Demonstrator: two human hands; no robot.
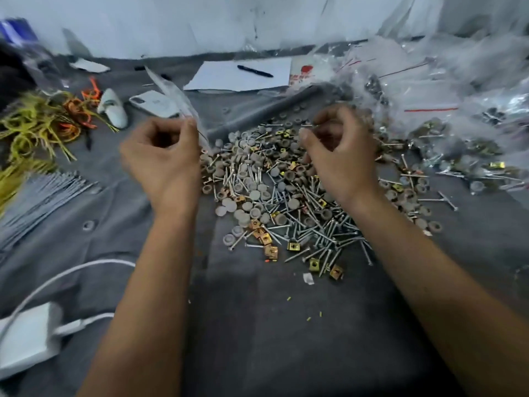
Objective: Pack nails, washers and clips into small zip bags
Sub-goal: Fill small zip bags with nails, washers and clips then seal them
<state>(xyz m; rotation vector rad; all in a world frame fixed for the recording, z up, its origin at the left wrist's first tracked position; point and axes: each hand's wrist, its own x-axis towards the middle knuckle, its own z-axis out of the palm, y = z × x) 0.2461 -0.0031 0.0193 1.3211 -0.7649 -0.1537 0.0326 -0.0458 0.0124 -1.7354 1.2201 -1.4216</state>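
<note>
A loose heap of nails (320, 224), grey round washers (246, 193) and brass square clips (264, 239) lies on a grey cloth (257, 325) in the middle. My left hand (163, 156) hovers at the heap's left edge and pinches a small clear zip bag (179, 98) that sticks up and away. My right hand (340, 150) is over the heap's far side with curled fingers; something thin shows at its fingertips, but blur hides what it holds.
Filled clear zip bags (446, 110) pile up at the right. Yellow and orange ties (43, 124) and a bundle of grey ties (43, 196) lie left. A phone (151, 103), paper (217, 78) with a pen (254, 71), and a white charger (25, 339) lie around.
</note>
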